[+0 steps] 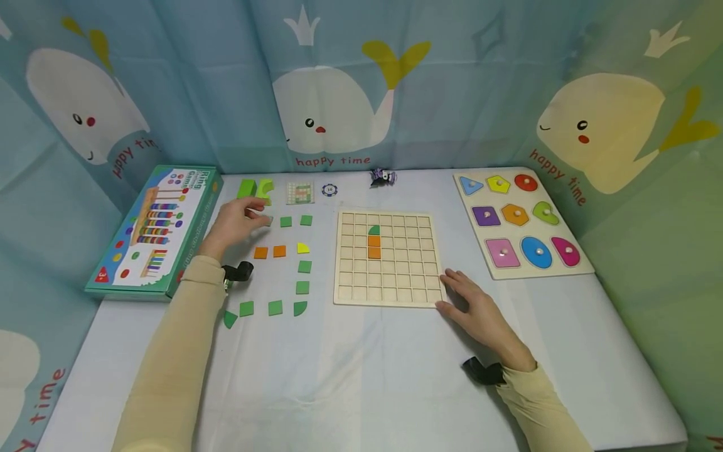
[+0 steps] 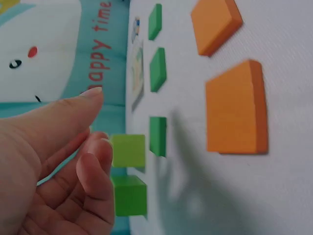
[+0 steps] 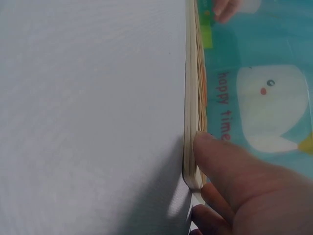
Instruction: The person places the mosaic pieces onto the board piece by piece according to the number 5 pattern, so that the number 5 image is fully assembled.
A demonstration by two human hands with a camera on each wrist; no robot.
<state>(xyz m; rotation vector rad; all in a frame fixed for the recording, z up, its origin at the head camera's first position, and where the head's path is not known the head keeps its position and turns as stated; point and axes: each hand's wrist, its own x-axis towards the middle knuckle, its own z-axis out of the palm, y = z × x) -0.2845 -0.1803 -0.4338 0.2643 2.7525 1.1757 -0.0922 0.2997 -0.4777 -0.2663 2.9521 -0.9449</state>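
My left hand (image 1: 234, 221) hovers over the left tiles, its fingers loosely bent and nothing between thumb and fingertips. Just past them in the left wrist view lie a green square tile (image 2: 158, 136), a light green block (image 2: 128, 151) and a darker green block (image 2: 130, 197). Two orange square tiles (image 2: 234, 110) lie closer to that camera. On the right, my other hand (image 1: 477, 314) rests at the near right corner of a wooden grid board (image 1: 398, 282), thumb and fingers touching its edges. One green quarter-round tile (image 1: 374, 230) sits on the board above two orange squares (image 1: 374, 247).
More green tiles (image 1: 275, 307) and a yellow quarter-round (image 1: 303, 248) lie left of the board. Behind them are a pattern card (image 1: 300, 193), a round chip (image 1: 330, 189) and a small dark figure (image 1: 383, 177). A game box (image 1: 158, 226) and a shape puzzle (image 1: 522, 245) flank the table.
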